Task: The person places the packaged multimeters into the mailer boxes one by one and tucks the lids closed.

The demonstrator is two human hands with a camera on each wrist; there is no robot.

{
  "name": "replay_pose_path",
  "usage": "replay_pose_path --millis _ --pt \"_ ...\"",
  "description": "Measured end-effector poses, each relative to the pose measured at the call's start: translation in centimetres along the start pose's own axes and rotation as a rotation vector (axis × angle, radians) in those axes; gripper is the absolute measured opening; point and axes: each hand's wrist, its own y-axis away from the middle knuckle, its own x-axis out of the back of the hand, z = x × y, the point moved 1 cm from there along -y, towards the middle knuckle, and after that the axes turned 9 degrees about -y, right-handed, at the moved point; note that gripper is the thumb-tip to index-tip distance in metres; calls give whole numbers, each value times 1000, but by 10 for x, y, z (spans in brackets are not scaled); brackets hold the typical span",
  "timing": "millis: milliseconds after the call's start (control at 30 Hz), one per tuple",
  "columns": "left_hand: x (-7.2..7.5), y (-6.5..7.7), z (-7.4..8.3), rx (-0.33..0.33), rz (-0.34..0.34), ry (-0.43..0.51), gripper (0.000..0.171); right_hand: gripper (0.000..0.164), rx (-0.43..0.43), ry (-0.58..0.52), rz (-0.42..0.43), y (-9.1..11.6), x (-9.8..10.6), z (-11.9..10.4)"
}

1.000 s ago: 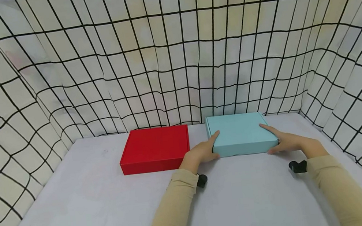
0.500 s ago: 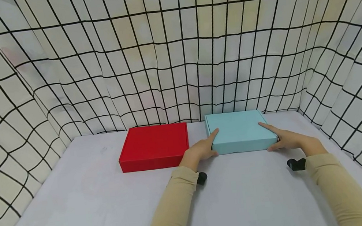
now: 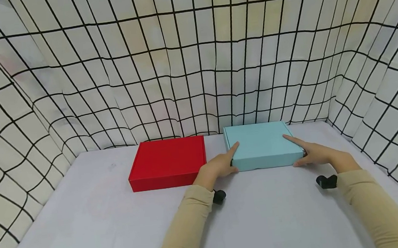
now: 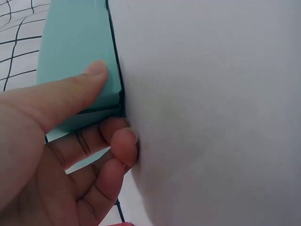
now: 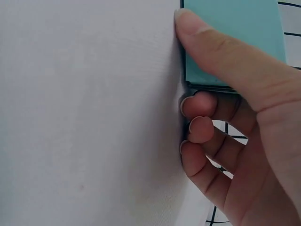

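Note:
A light blue cardboard box lies flat on the white table, lid down. At its front left corner the left hand grips it, index finger reaching over the top edge and thumb low at the front. The right hand holds the opposite corner in much the same way. Seen from the left wrist, the thumb presses the front face of the box while curled fingers sit by its side, against the tabletop. The right wrist view has a thumb across the box's face and bent fingertips beside its corner.
A red cardboard box lies left of the blue one, a narrow gap between them, close to the left hand. White walls with a black grid enclose the table's back and sides. Dark wrist devices hang near both cuffs.
The head view shifts slightly, so the whole scene sits a little further left. Both hands keep their places on the blue box, and neither box visibly moves on the table.

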Motion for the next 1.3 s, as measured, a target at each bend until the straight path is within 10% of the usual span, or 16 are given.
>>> replay_pose_path --millis 200,433,967,1300 --pt "4 3 1 3 8 46 87 102 -31 -12 10 2 -1 -5" --pt "1 3 3 75 167 212 88 92 0 -48 141 0 -4 0" --pt "-2 5 8 150 227 798 87 91 -112 -280 247 7 -10 -7" --pt "-17 12 16 132 296 830 69 89 -93 -303 209 5 -20 -12"
